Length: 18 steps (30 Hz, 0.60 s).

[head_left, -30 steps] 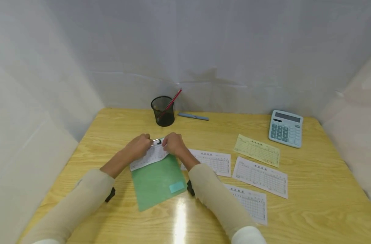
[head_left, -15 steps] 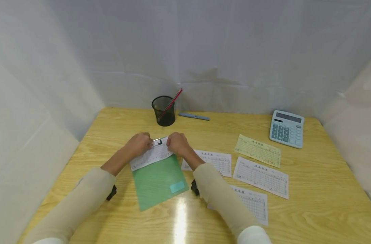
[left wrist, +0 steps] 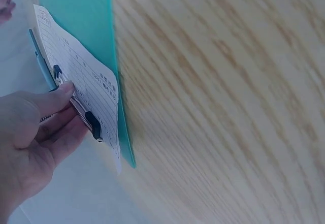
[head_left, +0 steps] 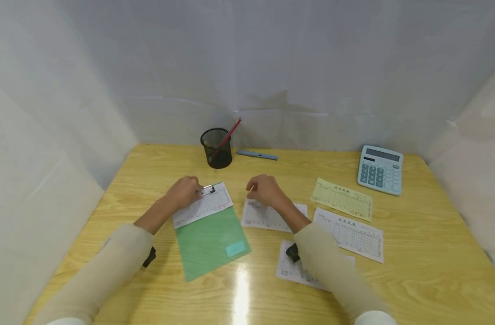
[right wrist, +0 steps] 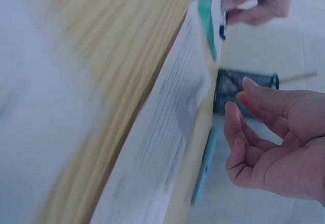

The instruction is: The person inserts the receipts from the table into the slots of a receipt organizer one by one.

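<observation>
A green clipboard (head_left: 212,241) lies at an angle on the table, with a white printed slip (head_left: 207,206) across its top. My left hand (head_left: 184,194) pinches the clipboard's metal clip (head_left: 208,189); in the left wrist view the thumb presses on top with fingers beneath, and the slip's edge lies at the clip's black ends. To the right, my right hand (head_left: 265,189) hovers over the top edge of another white slip (head_left: 263,215). Its fingers (right wrist: 236,120) are loosely bent, thumb apart from them, holding nothing in the right wrist view.
Behind the hands stand a black mesh pen cup (head_left: 218,151) with a red pencil (head_left: 231,132) and a blue pen (head_left: 257,155). Rightward lie a yellow slip (head_left: 343,198), white slips (head_left: 353,232) and a light blue calculator (head_left: 380,170). My right forearm passes over a lower slip (head_left: 290,266).
My right hand has let go of the clipboard's slip and moved right, over the neighbouring white slip. The clipboard's slip now lies flatter. My left hand stays at the clip.
</observation>
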Each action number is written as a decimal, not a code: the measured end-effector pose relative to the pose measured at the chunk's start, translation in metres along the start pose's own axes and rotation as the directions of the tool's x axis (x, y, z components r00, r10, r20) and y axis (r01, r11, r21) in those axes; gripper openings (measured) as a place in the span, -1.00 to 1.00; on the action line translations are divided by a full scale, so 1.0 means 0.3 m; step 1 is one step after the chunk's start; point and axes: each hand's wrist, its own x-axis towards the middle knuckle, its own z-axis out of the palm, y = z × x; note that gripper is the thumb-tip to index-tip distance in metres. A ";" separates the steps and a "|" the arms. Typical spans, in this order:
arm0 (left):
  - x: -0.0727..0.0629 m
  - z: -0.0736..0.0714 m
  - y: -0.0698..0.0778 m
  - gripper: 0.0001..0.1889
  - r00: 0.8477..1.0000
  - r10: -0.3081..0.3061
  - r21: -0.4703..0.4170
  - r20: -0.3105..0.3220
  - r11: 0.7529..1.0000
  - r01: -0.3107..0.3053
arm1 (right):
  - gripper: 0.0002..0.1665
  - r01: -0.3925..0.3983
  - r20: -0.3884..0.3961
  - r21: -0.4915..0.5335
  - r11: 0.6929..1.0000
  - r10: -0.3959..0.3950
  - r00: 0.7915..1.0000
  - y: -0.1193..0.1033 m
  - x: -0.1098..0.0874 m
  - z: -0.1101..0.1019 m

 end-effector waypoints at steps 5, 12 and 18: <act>-0.004 0.000 -0.003 -0.78 1.000 -0.009 0.014 0.004 1.000 0.009 | -0.67 0.033 -0.048 0.030 0.999 -0.032 0.998 0.109 -0.083 -0.083; -0.011 0.003 -0.010 -0.79 1.000 0.012 0.027 0.000 1.000 -0.012 | -0.64 -0.019 -0.051 -0.018 1.000 0.018 0.999 0.224 -0.169 -0.134; -0.019 -0.002 -0.017 -0.80 1.000 0.016 0.042 -0.005 0.999 -0.016 | -0.56 -0.055 -0.002 -0.129 0.990 0.055 0.998 0.262 -0.221 -0.136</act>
